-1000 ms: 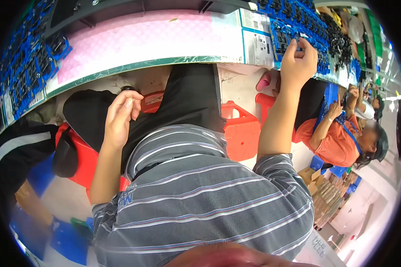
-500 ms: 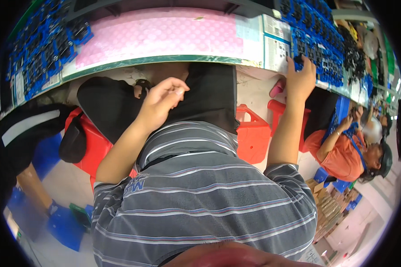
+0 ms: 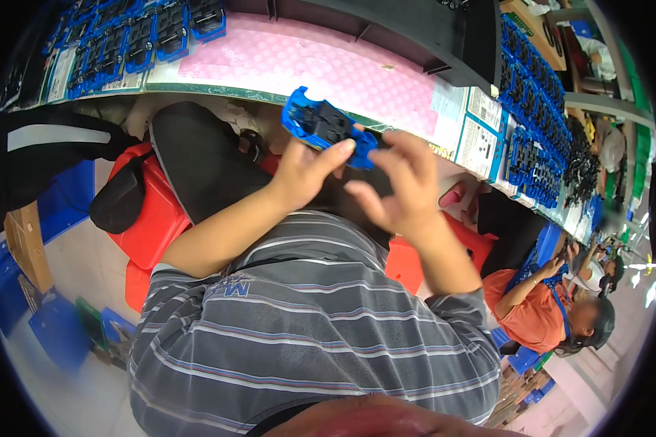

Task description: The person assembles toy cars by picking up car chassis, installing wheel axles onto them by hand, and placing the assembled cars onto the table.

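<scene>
Blue-and-black part: While its dark inner side faces the camera, the blue-and-black part (image 3: 329, 125) is held aslant just on the person's side of the pink mat (image 3: 299, 58).
Left hand: the left hand (image 3: 302, 173) grips the part's near end, thumb laid on top, on the person's side of the mat.
Right hand: spread wide, thumb well apart from the fingers, the right hand (image 3: 404, 186) is close by the part, to the right of the left hand and nearer the person than the mat; I cannot tell whether a fingertip touches.
Desk: the desk (image 3: 219, 89) has a green near edge along the mat.
Rows: similar blue pieces (image 3: 140, 44) lie left of the mat, more blue pieces (image 3: 536, 171) right of it.
Black rack: the black rack (image 3: 386, 36) stands beyond the mat.
</scene>
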Motion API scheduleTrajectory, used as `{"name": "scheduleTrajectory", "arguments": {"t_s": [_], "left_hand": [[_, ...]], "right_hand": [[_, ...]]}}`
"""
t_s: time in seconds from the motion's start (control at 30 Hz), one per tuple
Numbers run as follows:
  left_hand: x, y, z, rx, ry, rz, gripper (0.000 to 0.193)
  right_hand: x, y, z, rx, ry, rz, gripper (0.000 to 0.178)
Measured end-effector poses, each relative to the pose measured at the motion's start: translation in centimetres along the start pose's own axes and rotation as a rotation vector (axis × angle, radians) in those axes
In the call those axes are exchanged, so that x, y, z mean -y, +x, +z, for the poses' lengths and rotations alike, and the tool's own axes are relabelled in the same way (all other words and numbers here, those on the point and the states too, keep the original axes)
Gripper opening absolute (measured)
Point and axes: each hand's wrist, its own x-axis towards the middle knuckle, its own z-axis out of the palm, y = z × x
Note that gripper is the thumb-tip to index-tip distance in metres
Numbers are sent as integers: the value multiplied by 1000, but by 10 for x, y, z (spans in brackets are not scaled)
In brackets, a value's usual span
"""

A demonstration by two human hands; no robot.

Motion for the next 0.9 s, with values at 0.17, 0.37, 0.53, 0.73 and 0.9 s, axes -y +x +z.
{"name": "scheduleTrajectory", "arguments": {"t_s": [0.17, 0.37, 0.53, 0.73, 0.9], "left_hand": [[-16, -15, -24, -140, -98, 25, 28], [-9, -26, -23, -210, -55, 50, 40], [-10, -37, -30, -193, -82, 57, 49], [-16, -34, -33, -172, -37, 79, 41], [-16, -33, -38, -173, -43, 30, 38]], "right_hand": [[-66, 138, -13, -103, -215, -141, 28], [-157, 265, 32, 259, -395, 108, 61], [-137, 284, 69, 530, -584, 131, 45], [-169, 250, 35, 537, -553, -35, 36], [-182, 229, 0, 545, -492, 3, 26]]}}
